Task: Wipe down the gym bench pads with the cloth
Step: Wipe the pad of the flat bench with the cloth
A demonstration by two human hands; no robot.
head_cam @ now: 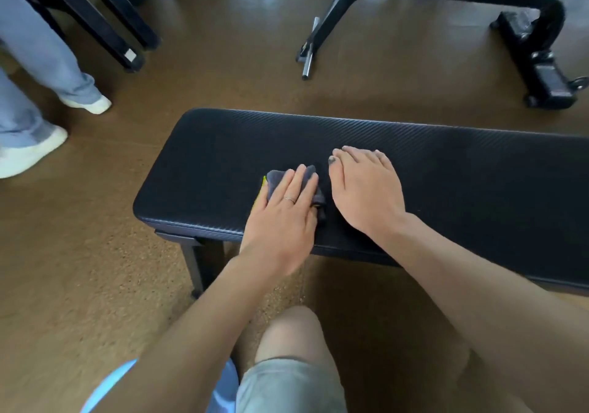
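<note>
A flat gym bench with a black textured pad (446, 170) runs from the middle of the view to the right edge. A folded grey cloth (276, 178) with a yellow-green edge lies on the pad near its left end. My left hand (283, 218) lies flat on the cloth, its fingers straight and pressing it onto the pad. My right hand (363, 189) rests palm down on the bare pad just right of the cloth, fingers straight.
Another person's legs and white shoes (25, 154) stand at the left on the brown floor. Black frame legs (105, 23) rise at the top left. Another black bench frame (526, 46) stands behind at the top right. My knee (287, 333) is below the bench.
</note>
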